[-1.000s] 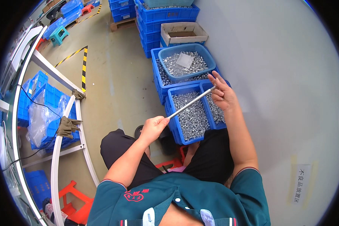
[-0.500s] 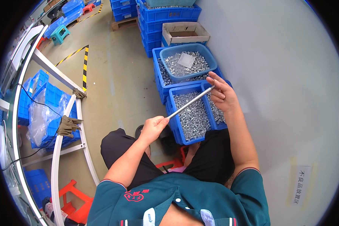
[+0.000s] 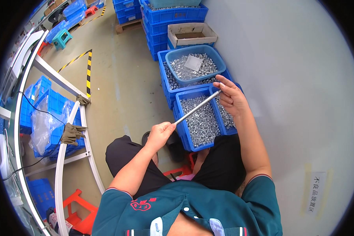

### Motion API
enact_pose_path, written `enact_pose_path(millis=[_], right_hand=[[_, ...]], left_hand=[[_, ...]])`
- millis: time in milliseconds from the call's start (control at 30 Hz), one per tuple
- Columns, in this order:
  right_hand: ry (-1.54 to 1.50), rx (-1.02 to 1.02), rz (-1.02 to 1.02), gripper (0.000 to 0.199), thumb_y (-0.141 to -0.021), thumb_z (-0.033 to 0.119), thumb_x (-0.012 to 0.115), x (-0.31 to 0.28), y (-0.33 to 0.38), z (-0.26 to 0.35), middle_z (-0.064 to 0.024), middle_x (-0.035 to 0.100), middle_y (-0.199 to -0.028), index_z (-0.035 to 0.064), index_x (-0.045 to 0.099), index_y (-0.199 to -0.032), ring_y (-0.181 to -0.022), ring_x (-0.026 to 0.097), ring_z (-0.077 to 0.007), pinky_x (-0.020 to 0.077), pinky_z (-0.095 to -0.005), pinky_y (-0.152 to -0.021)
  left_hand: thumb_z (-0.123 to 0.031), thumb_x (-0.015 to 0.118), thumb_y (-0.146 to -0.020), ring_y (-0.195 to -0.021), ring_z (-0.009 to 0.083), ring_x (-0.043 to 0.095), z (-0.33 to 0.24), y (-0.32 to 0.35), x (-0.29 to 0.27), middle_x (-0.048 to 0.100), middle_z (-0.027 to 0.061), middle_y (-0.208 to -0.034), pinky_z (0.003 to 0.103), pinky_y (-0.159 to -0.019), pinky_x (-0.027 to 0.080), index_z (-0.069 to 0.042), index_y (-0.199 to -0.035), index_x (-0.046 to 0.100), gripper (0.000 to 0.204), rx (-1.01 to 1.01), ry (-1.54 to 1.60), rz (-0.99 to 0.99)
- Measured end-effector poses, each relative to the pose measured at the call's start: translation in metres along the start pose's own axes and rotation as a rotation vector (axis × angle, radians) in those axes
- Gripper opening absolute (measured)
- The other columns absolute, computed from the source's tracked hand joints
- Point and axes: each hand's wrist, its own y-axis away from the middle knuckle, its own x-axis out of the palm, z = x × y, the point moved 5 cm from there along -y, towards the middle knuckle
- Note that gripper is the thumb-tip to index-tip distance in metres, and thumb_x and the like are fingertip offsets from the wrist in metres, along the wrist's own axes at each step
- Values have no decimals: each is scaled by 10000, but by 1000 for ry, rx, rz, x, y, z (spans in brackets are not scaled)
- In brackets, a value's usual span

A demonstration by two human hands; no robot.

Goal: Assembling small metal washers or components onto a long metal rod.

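Observation:
A thin silver metal rod [image 3: 196, 107] runs slantwise between my two hands. My left hand [image 3: 160, 133] grips its lower near end above my knee. My right hand [image 3: 232, 98] pinches the far upper end with its fingertips, over a blue crate [image 3: 179, 115] full of small shiny metal nuts. A second blue crate [image 3: 163, 67] of the same parts stands just beyond, with a round blue basin [image 3: 173, 59] of nuts and a small clear bag resting on top. I sit with dark trousers, knees apart, facing the crates.
A grey wall runs along the right. Behind the crates stand an open cardboard box [image 3: 191, 35] and stacked blue crates [image 3: 161, 17]. At left is a white tubular frame [image 3: 69, 129] with gloves hung on it, blue bins, plastic bags and yellow-black floor tape [image 3: 89, 70]. A red stool [image 3: 82, 212] is below.
Both hands with the rod shifted slightly; the right hand's fingers slid along the rod's far end. The rod keeps the same slant over the crate.

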Motion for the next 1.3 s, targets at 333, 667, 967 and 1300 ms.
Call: enact_pose_path(millis=[333, 667, 967, 1300], right_hand=[[-153, 91, -75, 410, -871, 350, 583, -7, 1, -11, -85, 594, -870, 31, 512, -1117, -449, 315, -15, 235, -162, -358], [-495, 23, -498, 265, -905, 193, 505, -57, -11, -1, -106, 499, -892, -40, 490, -1031, -747, 499, -201, 441, -279, -632], [-343, -54, -283, 296, -856, -81, 425, -44, -13, -3, -202, 519, -1090, -49, 450, -1149, -1011, 560, -280, 504, -364, -824], [-4, -9, -206, 295, -876, 18, 510, -14, 1, 5, -135, 584, -1115, 19, 483, -1170, -1011, 592, -244, 495, -371, -847]], left_hand=[[-342, 531, -910, -524, 35, 325, -1, -4, 6, 389, -66, -547, 225, -475, 275, -65, -609, 489, 411, -47, 219, 102], [-324, 535, -909, -519, 26, 327, 2, -1, 12, 413, -71, -556, 208, -472, 257, -82, -614, 508, 383, -84, 210, 169], [-317, 531, -909, -524, 30, 332, 3, 0, 11, 411, -70, -556, 214, -476, 262, -78, -611, 508, 383, -88, 163, 150], [-303, 536, -907, -520, 31, 320, -2, -1, 5, 392, -72, -554, 229, -466, 269, -63, -626, 492, 373, -62, 202, 133]])
